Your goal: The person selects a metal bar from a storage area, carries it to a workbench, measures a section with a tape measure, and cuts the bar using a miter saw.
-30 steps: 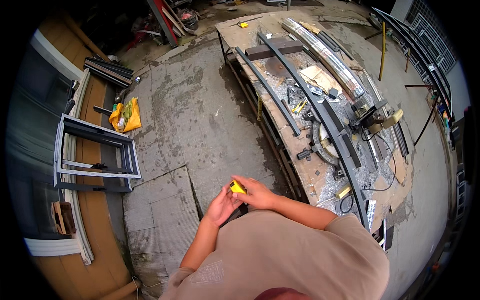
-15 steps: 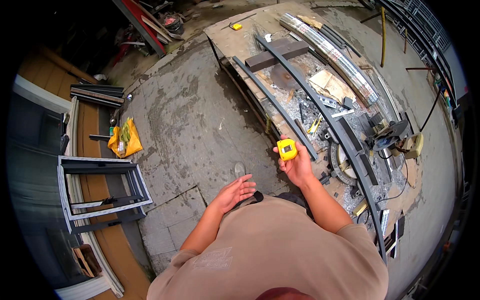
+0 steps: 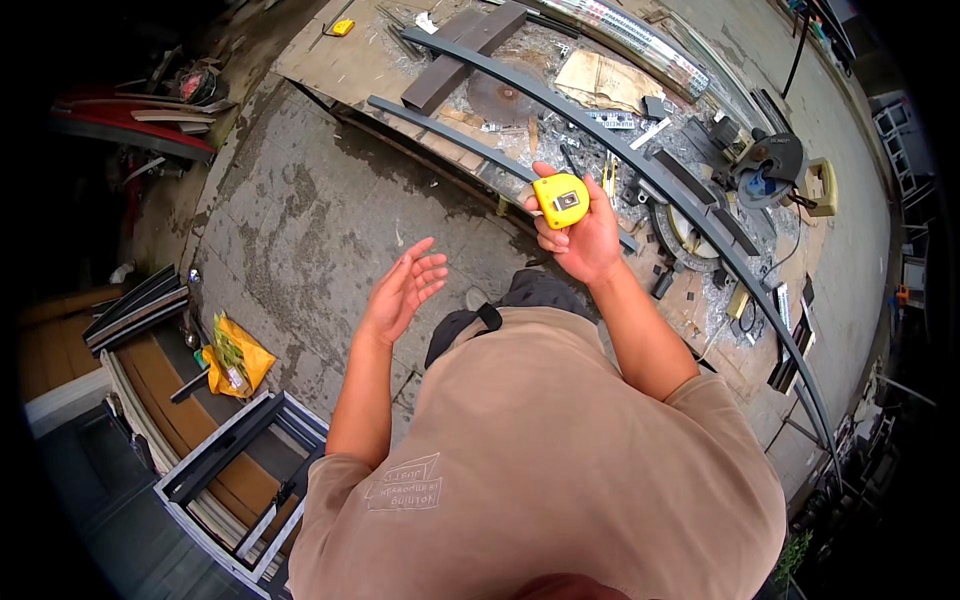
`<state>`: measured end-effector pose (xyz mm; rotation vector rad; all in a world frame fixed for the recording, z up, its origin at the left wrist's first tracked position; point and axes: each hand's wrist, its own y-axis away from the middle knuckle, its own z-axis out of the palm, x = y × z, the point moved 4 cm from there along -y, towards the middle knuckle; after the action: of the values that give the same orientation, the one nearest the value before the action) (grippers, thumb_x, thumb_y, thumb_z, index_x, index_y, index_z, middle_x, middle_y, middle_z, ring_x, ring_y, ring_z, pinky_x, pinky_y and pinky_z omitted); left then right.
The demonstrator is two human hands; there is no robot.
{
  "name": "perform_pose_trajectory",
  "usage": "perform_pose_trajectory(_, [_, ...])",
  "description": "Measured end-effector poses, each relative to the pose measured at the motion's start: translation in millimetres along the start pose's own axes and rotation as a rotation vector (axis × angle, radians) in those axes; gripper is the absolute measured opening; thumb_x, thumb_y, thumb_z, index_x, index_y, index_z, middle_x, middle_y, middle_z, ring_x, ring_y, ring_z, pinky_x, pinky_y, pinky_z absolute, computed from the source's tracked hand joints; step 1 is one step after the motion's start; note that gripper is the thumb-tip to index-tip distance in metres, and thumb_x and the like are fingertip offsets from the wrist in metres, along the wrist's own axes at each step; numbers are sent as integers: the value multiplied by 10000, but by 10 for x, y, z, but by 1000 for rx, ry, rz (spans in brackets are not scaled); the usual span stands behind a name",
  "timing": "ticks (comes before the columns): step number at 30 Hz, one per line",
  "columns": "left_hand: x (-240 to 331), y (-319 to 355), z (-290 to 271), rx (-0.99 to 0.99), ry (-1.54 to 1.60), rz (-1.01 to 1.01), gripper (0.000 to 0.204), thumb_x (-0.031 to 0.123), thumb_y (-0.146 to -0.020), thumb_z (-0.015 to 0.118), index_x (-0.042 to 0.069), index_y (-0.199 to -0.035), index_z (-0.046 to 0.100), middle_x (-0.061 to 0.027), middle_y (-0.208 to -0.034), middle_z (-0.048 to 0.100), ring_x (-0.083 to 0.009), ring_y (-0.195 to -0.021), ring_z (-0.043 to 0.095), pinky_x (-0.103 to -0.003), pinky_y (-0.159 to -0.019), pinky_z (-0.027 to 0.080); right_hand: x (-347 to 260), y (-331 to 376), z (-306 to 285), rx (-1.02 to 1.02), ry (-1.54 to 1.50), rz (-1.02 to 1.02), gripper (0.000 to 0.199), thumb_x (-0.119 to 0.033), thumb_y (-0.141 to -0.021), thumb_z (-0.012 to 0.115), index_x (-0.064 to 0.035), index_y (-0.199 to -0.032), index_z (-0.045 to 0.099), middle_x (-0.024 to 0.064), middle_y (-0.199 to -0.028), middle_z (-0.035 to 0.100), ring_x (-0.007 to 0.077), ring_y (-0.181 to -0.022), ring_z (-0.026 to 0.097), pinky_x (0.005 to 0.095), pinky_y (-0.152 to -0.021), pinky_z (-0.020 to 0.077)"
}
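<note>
A yellow tape measure (image 3: 563, 200) sits in my right hand (image 3: 590, 235), with the thumb and fingers wrapped round its case. That hand is raised in front of the workbench's near edge, over a short dark metal bar (image 3: 455, 137) lying along it. My left hand (image 3: 402, 290) hangs over the pavement with its fingers stretched out and holds nothing. A long dark metal bar (image 3: 620, 150) crosses the bench beyond my right hand and runs past its right end.
On the workbench (image 3: 330, 75) lie a cut-off saw (image 3: 770, 170), a brown beam (image 3: 465, 55), cardboard (image 3: 605, 80), a wrapped bundle (image 3: 640, 40), another yellow tape measure (image 3: 343, 27) and scraps. Metal frames (image 3: 245, 480) and a yellow bag (image 3: 240, 360) stand at left.
My view has turned toward the right and the bench. Both hands are raised farther forward, the tape measure still in my right hand, the left still empty.
</note>
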<state>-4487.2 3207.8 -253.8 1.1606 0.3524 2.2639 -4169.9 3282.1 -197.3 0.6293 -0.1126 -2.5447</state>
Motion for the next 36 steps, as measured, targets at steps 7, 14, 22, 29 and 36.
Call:
perform_pose_trajectory(7, [451,-483,-137,41,52,14,556,378,-1212,428,63,-1670,435,-126,-1438,662,-233,-1286,651,-412,-1126,536,-131,-869,177,47,459,-14,724,-571,-1116,466,-106,-1671,448,118,-1261,704,90,-758,520,234,-653,423])
perform_pose_trajectory(14, [544,-490,-468,145,170,-5,575,403,-1202,452,68,-1670,435,-125,-1434,666,-247,-1291,654,-418,-1128,542,32,-1941,526,0,822,-33,899,-55,-822,937,4,-1609,505,82,-1366,661,162,-1307,621,322,-1102,524])
perform_pose_trajectory(22, [1030,-502,-1331,157,422,114,670,536,-1184,407,87,-1682,400,-159,-1516,629,-311,-1370,628,-505,-1186,504,870,-3088,1119,-312,1387,-86,773,-248,-789,951,-83,-1480,645,138,-1295,673,307,-1225,669,385,-1073,527])
perform_pose_trajectory(29, [2092,-612,-2418,140,467,182,686,544,-1185,390,77,-1687,373,-125,-1592,563,-293,-1395,608,-524,-1174,516,2370,-3995,1795,-728,1590,57,604,-194,-869,873,-112,-1439,694,143,-1374,702,367,-1309,644,482,-1125,511])
perform_pose_trajectory(36, [3072,-138,-4049,292,511,121,540,504,-1163,501,72,-1469,608,-131,-1170,737,-302,-1046,745,-466,-912,636,3082,-5405,2261,-515,1597,173,452,-244,-971,777,-97,-1394,714,123,-1144,798,313,-999,753,432,-889,602])
